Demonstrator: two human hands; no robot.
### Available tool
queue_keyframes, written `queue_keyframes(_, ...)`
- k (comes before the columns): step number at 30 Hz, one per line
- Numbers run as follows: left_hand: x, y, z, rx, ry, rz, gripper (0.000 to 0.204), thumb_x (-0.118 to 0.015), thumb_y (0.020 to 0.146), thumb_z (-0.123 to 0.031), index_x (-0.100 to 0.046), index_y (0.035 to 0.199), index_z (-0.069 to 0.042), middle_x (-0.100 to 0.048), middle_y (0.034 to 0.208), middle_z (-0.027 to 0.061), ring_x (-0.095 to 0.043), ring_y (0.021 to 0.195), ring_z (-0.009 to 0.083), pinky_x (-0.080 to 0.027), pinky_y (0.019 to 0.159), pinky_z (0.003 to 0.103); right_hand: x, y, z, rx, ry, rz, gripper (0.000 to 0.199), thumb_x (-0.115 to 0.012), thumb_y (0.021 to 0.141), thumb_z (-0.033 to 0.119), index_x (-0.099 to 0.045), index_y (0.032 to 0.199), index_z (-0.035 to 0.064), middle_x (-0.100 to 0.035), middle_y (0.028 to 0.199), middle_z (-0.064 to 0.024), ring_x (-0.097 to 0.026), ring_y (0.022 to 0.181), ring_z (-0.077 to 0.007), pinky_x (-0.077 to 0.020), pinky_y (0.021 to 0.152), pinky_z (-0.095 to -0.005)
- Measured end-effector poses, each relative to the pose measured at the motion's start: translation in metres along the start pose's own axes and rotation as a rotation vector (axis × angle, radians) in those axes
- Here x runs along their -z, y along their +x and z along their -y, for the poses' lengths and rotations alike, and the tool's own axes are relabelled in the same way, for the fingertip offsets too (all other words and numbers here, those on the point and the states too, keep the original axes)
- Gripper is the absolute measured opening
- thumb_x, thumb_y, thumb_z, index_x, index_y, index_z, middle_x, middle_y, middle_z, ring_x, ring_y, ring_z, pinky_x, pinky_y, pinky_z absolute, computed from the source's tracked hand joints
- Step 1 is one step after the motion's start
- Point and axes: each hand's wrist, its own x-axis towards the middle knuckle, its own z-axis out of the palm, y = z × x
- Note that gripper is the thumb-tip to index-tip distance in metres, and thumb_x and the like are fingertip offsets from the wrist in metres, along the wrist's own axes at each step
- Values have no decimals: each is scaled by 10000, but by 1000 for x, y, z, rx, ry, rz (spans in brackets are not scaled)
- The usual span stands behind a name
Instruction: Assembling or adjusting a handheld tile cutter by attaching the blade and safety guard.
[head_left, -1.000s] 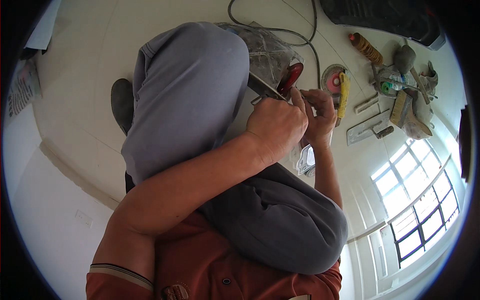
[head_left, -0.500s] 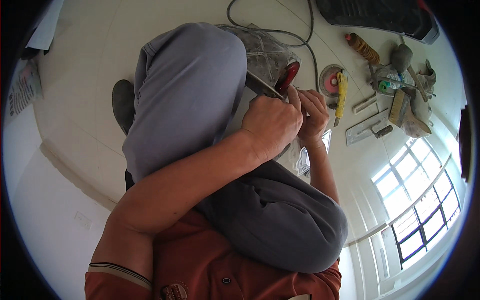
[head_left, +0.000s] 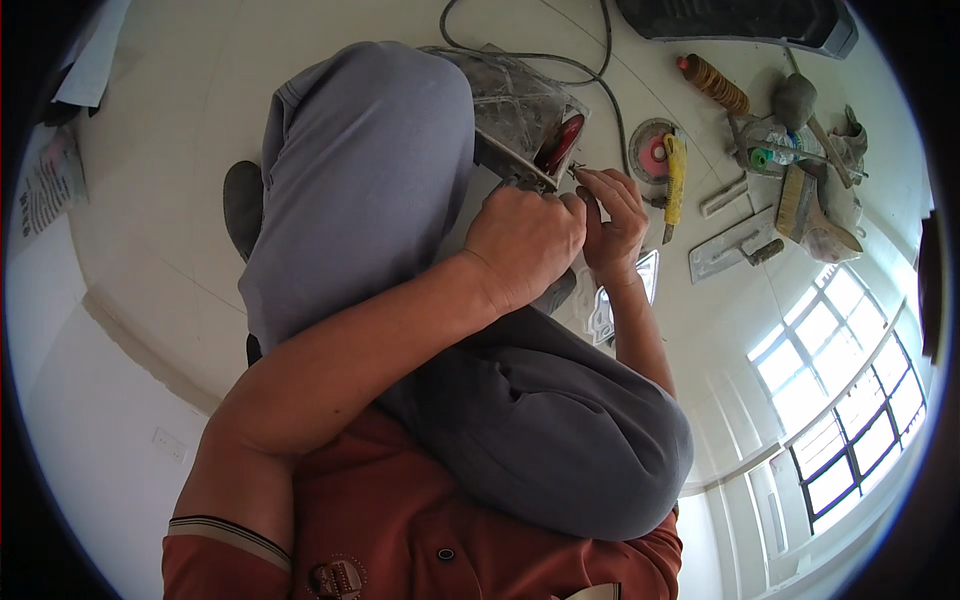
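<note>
Power tool (head_left: 520, 115) with a dusty clear guard and a red part lies on the pale floor against the crouching person's knee, its cable (head_left: 600, 70) looping off behind it. Compared with a second ago, both hands have edged up toward the tool's red part. The left hand (head_left: 522, 245) sits fisted just below the tool, fingers curled together on a metal piece at its edge. The right hand (head_left: 612, 215) is beside it, fingertips pinched on a tiny part I cannot identify. That suggests fine fitting work is under way at the guard. Right of the tool lie a pink disc (head_left: 652, 150), a yellow-handled tool (head_left: 676, 175) and a trowel (head_left: 735, 250).
</note>
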Motion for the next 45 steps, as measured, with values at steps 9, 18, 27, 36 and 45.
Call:
queue_keyframes(9,-9,-9,-2,-77,-45,57,54,-602,843,-138,-585,848,-87,-666,723,83,-712,686,251,-564,656,379,1,0,1,-32,-31,-4,296,-723,791,-44,-733,1071,49,-733,990,-116,-660,975,-309,-526,856,-390)
queue_keyframes(18,-29,-16,-6,-232,-85,57,84,-577,871,-161,-605,840,-88,-683,750,94,-713,719,258,-564,693,390,-2,-6,2,-74,-96,49,312,-732,818,-23,-715,1128,9,-729,1045,-169,-711,925,-328,-560,818,-389)
queue_keyframes(27,-33,-20,2,31,-280,293,134,-491,948,-154,-590,947,-64,-714,823,164,-721,787,356,-564,714,486,-12,-24,-1,-35,-152,-73,300,-718,790,-34,-716,1085,20,-722,1058,-166,-715,929,-335,-574,799,-383)
queue_keyframes(36,-16,-23,13,-143,-87,678,245,-590,947,-300,-659,1030,-80,-725,942,190,-697,963,387,-546,817,497,11,-73,-11,-321,-256,466,304,-717,825,124,-715,1123,62,-701,1120,-151,-639,1085,-342,-511,941,-464)
queue_keyframes(45,4,99,52,-67,185,178,516,-482,994,-462,-688,891,0,-679,860,247,-653,897,441,-492,787,503,-77,-13,0,-480,616,-373,344,-771,832,149,-714,1137,2,-722,997,-175,-710,892,-279,-558,801,-364)
